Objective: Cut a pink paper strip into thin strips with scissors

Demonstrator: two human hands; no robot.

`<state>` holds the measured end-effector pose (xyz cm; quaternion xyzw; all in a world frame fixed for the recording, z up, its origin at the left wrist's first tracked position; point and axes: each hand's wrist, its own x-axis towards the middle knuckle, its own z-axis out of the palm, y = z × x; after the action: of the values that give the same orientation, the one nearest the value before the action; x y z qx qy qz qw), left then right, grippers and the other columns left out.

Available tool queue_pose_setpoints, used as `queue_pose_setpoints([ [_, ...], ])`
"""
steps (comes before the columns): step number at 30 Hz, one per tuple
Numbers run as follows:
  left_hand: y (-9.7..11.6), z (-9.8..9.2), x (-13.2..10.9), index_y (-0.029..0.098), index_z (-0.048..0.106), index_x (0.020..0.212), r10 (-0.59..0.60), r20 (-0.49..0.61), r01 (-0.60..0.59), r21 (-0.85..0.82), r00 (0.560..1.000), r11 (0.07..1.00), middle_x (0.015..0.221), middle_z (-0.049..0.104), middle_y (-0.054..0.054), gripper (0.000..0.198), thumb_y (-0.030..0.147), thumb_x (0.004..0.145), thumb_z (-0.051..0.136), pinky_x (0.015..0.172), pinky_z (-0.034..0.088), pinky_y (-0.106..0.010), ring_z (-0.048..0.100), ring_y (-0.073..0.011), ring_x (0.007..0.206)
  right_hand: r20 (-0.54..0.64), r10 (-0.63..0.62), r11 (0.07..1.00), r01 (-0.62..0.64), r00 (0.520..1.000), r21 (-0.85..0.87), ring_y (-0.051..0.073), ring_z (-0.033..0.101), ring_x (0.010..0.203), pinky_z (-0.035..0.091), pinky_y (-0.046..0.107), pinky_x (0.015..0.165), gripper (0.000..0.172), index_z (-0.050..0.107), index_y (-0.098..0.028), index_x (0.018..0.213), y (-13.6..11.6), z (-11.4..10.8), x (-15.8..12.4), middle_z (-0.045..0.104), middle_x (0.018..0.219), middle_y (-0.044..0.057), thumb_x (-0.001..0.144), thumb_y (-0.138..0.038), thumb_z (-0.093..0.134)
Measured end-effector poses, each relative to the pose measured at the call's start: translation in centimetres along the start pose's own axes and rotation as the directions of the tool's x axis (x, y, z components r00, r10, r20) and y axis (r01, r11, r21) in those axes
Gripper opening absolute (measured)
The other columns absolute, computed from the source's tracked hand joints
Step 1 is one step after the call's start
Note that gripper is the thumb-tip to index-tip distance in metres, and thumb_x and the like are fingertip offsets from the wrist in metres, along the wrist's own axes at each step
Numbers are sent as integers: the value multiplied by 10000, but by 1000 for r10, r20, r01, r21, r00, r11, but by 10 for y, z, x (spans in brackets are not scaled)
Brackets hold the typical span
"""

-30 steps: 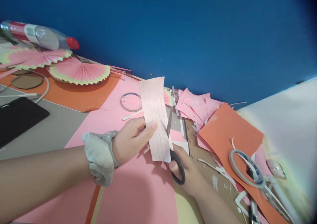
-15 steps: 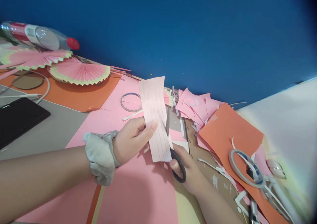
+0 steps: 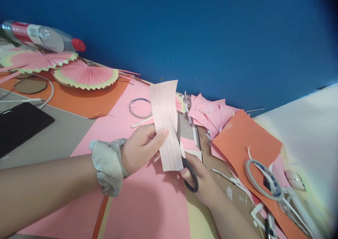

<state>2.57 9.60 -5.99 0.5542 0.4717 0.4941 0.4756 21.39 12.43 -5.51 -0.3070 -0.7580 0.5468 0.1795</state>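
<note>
My left hand (image 3: 142, 145) pinches a pale pink paper strip (image 3: 166, 112) with several lengthwise cuts and holds it upright above the table. My right hand (image 3: 203, 184) grips black-handled scissors (image 3: 185, 154). Their blades run up along the strip's right edge and look nearly closed. A grey scrunchie and a watch sit on my left wrist (image 3: 108, 166).
Large pink sheets (image 3: 148, 203) lie under my hands. Orange paper (image 3: 245, 140), pink offcuts (image 3: 208, 112) and tape rolls (image 3: 261, 179) are at the right. Folded pink fans (image 3: 84, 77), a bottle (image 3: 42, 38) and a black tablet (image 3: 18, 121) are at the left. A blue wall stands behind.
The scissor blades have closed and advanced a little up the strip's right side. My hands and the strip have barely shifted.
</note>
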Motion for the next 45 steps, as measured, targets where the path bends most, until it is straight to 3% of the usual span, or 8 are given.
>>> queue_pose_setpoints([
  [14,1,1,-1,150,463,611,1,-6,-1,14,1000,1000,458,448,38,455,433,943,331,422,330,-176,423,-56,422,22,51,993,-53,998,103,122,348,548,387,235,553,472,576,-177,779,-4,-1,2,395,607,-29,811,-638,485],
  [29,0,0,-1,153,473,635,-31,-11,31,-1,999,1000,489,463,28,442,453,932,342,431,334,-190,418,-67,444,33,123,970,-127,992,207,108,334,544,259,226,497,474,507,-170,706,-3,3,5,407,609,-36,771,-637,553],
  [36,1,1,-1,151,474,632,-23,-5,23,6,1000,1000,503,467,25,442,439,938,339,443,332,-194,421,-67,459,34,197,950,-199,980,240,106,307,544,282,226,490,526,503,-165,695,-7,4,6,361,591,-42,713,-687,571],
  [41,1,1,0,155,452,611,29,-19,-29,0,999,1000,491,438,37,431,404,944,341,448,336,-191,408,-61,446,41,186,948,-191,982,253,103,327,528,301,222,484,482,493,-174,691,-4,3,5,373,590,-43,739,-646,581],
  [45,1,0,-1,157,455,605,6,-15,-6,-3,1000,1000,473,438,34,437,412,941,341,435,329,-192,403,-66,437,51,179,948,-186,983,258,99,342,501,338,222,473,458,510,-171,699,-4,3,5,394,566,-46,758,-619,583],
])
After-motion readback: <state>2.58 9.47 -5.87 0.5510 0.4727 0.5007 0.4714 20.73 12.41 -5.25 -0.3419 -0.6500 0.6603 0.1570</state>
